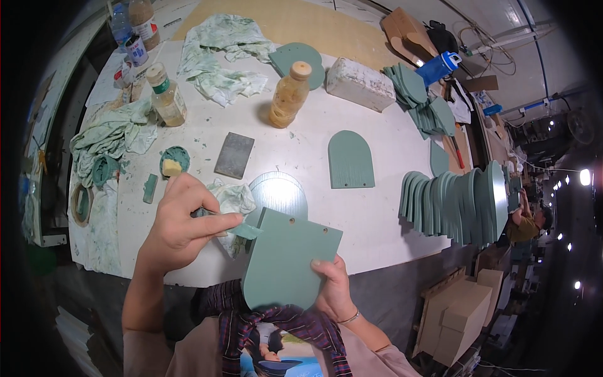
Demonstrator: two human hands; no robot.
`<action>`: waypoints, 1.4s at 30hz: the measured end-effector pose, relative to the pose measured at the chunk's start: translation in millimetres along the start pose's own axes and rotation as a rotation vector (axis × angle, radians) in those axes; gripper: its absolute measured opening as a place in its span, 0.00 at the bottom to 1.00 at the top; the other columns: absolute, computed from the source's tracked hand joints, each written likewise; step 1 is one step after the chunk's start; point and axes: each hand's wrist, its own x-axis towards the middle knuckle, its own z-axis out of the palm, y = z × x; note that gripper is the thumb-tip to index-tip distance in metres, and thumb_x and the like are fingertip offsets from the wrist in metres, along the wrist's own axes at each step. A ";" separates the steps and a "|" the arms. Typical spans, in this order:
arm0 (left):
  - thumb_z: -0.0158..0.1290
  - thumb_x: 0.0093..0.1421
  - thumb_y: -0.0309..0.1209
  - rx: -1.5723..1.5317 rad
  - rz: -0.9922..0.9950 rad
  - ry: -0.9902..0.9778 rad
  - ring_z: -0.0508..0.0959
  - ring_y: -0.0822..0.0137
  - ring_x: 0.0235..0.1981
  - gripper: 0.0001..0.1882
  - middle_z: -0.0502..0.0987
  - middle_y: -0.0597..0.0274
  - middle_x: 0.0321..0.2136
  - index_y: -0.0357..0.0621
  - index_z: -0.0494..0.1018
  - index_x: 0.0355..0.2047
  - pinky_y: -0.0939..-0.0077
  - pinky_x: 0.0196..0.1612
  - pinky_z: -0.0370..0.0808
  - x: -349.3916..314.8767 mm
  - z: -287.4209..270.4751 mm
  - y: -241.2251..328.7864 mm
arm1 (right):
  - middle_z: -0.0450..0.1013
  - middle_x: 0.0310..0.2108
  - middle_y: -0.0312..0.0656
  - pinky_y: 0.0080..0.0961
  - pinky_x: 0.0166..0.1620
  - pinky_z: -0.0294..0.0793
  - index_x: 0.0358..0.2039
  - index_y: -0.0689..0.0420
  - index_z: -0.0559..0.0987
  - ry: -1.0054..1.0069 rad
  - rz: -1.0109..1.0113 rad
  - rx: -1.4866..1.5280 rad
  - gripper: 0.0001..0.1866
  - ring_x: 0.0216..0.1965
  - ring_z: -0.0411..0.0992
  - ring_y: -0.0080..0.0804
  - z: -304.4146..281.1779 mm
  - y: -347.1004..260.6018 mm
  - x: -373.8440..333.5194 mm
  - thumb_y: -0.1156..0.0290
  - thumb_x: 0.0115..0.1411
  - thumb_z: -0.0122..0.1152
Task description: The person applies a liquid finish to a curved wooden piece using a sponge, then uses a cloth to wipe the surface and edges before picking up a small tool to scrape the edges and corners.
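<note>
Surface: a white worktable (377, 207) is lying under the hands, smeared and flecked with green paint. Stained rags (226, 56) are bunching at its far and left sides. Two bottles of yellowish liquid are standing upright on it, one with a green cap (166, 94), one with a tan stopper (290, 94). A grey sanding block (235, 154) is lying flat near a small dish (174, 160) holding a yellow lump. A whitish brick (360, 83) is resting at the far side. One arched green panel (351, 159) is lying alone; a long row of like panels (455, 204) is leaning on edge at the right rim, more stacked (421, 100) behind. Room: a dim workshop, cardboard boxes (458, 314) on the floor, another person (524, 223) working at far right.

Held piece: an arched green board (286, 261), matte, flat, two small holes near its straight edge, is being held tilted above the near table edge, rounded end toward the person. The right hand (333, 286) is gripping its lower right edge, thumb on the face. The left hand (182, 223) is pinching a small green-stained cloth (242, 226) closed between thumb and fingers, touching the board's upper left corner.
</note>
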 end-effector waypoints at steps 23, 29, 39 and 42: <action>0.59 0.42 0.22 0.126 0.046 -0.008 0.68 0.61 0.31 0.17 0.70 0.67 0.25 0.48 0.83 0.35 0.68 0.35 0.60 14.9 -6.5 2.3 | 0.74 0.43 0.48 0.27 0.46 0.77 0.49 0.70 0.71 0.002 -0.005 -0.029 0.20 0.41 0.76 0.33 1.6 -1.1 -0.6 0.79 0.54 0.53; 0.60 0.41 0.21 0.116 0.024 0.030 0.68 0.61 0.32 0.16 0.70 0.66 0.25 0.48 0.82 0.34 0.68 0.36 0.61 12.6 -3.9 3.1 | 0.74 0.42 0.48 0.27 0.47 0.77 0.49 0.70 0.72 -0.001 -0.025 -0.037 0.19 0.41 0.75 0.32 1.1 -1.8 0.5 0.79 0.55 0.53; 0.55 0.45 0.14 0.080 -0.389 0.273 0.70 0.58 0.37 0.20 0.72 0.56 0.32 0.38 0.77 0.41 0.70 0.42 0.68 -48.9 13.8 -42.8 | 0.74 0.43 0.46 0.31 0.48 0.76 0.49 0.67 0.71 0.141 -0.108 0.025 0.19 0.42 0.75 0.35 -1.8 -2.2 12.5 0.77 0.56 0.52; 0.54 0.52 0.16 0.227 -0.594 0.497 0.71 0.58 0.39 0.17 0.72 0.57 0.34 0.39 0.75 0.44 0.70 0.45 0.68 -80.4 11.4 -73.8 | 0.74 0.42 0.47 0.33 0.48 0.77 0.50 0.66 0.71 0.190 -0.125 0.012 0.20 0.42 0.75 0.37 -1.8 -2.6 14.8 0.75 0.56 0.51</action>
